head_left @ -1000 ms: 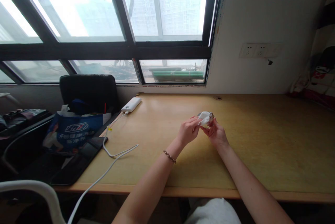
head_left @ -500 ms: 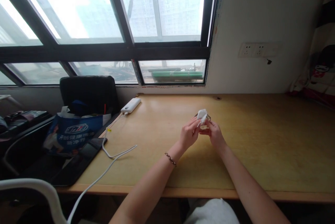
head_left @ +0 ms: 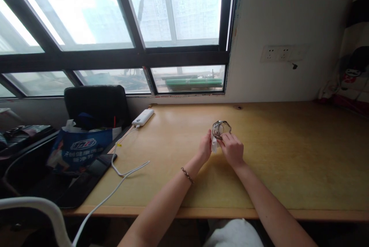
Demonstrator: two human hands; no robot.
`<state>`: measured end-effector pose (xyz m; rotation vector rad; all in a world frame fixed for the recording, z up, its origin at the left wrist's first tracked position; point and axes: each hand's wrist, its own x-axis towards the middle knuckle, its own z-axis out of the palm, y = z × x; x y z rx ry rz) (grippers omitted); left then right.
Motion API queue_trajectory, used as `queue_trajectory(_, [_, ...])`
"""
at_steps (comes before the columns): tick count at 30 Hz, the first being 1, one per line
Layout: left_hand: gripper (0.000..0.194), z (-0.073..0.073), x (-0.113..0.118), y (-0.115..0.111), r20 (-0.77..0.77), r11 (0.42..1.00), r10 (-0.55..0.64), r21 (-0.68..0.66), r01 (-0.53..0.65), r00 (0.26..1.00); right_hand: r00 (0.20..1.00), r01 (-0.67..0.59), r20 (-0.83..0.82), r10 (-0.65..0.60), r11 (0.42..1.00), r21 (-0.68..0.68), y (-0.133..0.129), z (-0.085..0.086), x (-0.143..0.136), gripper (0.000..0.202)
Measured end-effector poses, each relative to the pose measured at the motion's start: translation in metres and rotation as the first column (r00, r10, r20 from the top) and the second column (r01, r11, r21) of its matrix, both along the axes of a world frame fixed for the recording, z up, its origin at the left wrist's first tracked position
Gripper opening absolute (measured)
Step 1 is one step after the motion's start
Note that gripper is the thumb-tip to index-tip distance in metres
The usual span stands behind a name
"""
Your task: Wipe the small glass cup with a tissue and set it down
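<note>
Above the wooden desk (head_left: 276, 154), my right hand (head_left: 233, 150) pinches a small round openwork piece (head_left: 218, 128), dark and silvery like metal wire, by its near edge. Its exact kind is too small to make out. My left hand (head_left: 205, 147), closed, holds a crumpled white tissue (head_left: 214, 145) against the left side of that piece. Both hands are close together, and some of the fingertips are hidden. A braided bracelet (head_left: 187, 175) circles my left wrist.
A white power bank (head_left: 143, 117) lies at the desk's far left corner, with a white cable (head_left: 122, 177) running toward the front edge. Left of the desk, a black chair (head_left: 96, 102) bears a blue bag (head_left: 83, 145). A window and wall sockets (head_left: 278, 53) stand behind.
The tissue has moved from on top of the metal piece down to its left side. The openwork ring now shows plainly, turned upright. My left hand has shifted slightly away from the right.
</note>
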<state>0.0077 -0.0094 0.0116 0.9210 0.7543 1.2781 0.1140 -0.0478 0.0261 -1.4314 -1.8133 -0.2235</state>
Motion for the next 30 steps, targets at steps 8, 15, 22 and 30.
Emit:
queue_trajectory(8, [0.041, 0.006, -0.008, 0.0, 0.18, 0.993, -0.108, -0.023, 0.114, 0.978, 0.947, -0.239, -0.219, 0.234, 0.971, 0.005, -0.004, 0.007, -0.004, 0.023])
queue_trajectory(15, [0.051, 0.008, -0.012, 0.004, 0.108, 0.991, -0.124, -0.032, 0.128, 0.986, 0.401, -0.377, -0.906, 0.139, 0.926, -0.025, 0.014, 0.002, 0.0, 0.043])
queue_trajectory(22, [0.038, 0.001, -0.014, 0.007, -0.032, 0.999, -0.046, 0.017, 0.047, 0.998, -0.086, -0.616, -0.991, 0.101, 0.777, 0.132, 0.02, 0.003, 0.003, 0.035])
queue_trajectory(30, [0.027, 0.018, -0.017, -0.012, -0.55, 0.745, 0.456, 0.666, 0.038, 0.699, -0.075, -0.489, -0.997, -0.008, 0.872, 0.03, 0.02, -0.005, 0.001, 0.04])
